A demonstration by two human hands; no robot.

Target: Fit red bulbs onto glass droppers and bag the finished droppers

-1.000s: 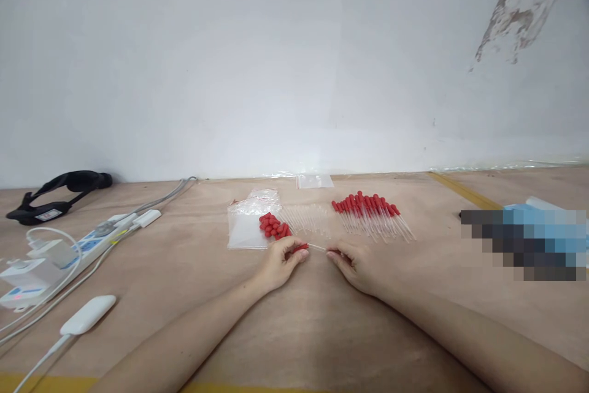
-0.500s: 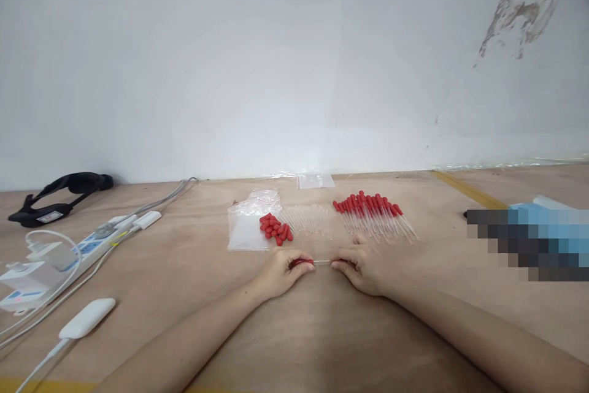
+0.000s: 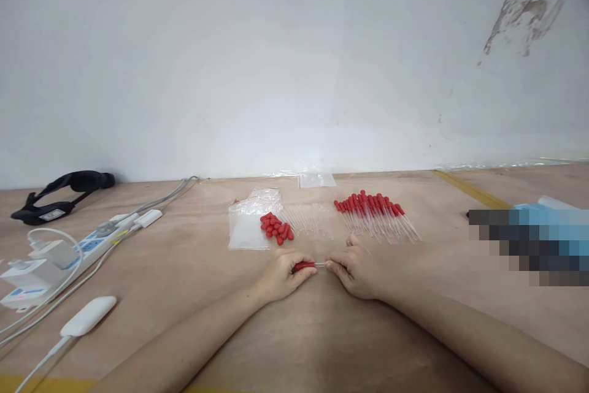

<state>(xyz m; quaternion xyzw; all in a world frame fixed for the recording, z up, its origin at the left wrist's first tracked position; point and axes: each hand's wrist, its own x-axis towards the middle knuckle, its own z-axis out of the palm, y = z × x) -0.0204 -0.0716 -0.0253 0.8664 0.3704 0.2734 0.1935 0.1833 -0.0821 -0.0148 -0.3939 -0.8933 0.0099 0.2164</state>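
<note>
Mid-desk, the left hand (image 3: 281, 272) pinches a red bulb (image 3: 304, 266) against the glass tube (image 3: 320, 265) pinched by the right hand (image 3: 354, 267); many finished droppers (image 3: 375, 214) lie behind, loose bulbs (image 3: 276, 227) and bare tubes (image 3: 309, 220) remaining.

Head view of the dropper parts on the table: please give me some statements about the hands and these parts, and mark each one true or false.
1. The left hand pinches a red rubber bulb. True.
2. The right hand holds the thin clear glass tube that meets that bulb. True.
3. The pile of loose red bulbs lies to the right of the finished droppers. False: it lies to their left, beside a clear plastic bag.
4. The bare glass tubes lie between the loose bulbs and the finished droppers. True.
5. The black headband lies on the right edge of the table. False: it lies far left, by the wall.
</note>
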